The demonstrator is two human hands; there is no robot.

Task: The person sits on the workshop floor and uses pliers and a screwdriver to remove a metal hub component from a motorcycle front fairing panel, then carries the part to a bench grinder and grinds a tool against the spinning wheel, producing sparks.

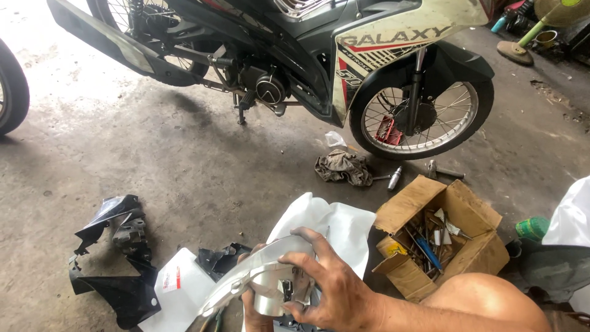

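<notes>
Fingers [305, 237] of the right hand [329, 289] are spread wide and curled over the top edge of a shiny chrome headlight reflector with a clear curved lens [261, 280], clamping it from above. Low in the frame, close to the person's bent knee [491, 298], that reflector sits tilted between both hands. Underneath it, the left hand [253, 307] cups the back of the part, mostly hidden, so I can't tell how its fingers lie beyond gripping from below.

Now, biggest first: a black and cream motorbike with spoked wheels [319, 55] stands across the top of the view on stained grey concrete floor [184, 160], its front wheel [421, 114] to the right. Left of the hands, a cluster of black plastic fairing pieces [117, 264] lies on the ground, with a white plastic panel [178, 286] beside them. Behind the reflector, a white plastic bag [332, 224] is spread out. To the right, an open brown cardboard box [430, 203] holds a jumble of screwdrivers and loose tools [427, 246], just beside the knee. Near the front wheel, a crumpled grey-brown rag [344, 167] rests on the floor, and a small metal socket tool [394, 178] lies just right of it. At far right, a green bottle cap [532, 229] peeks out next to a white sheet [571, 215].
</notes>
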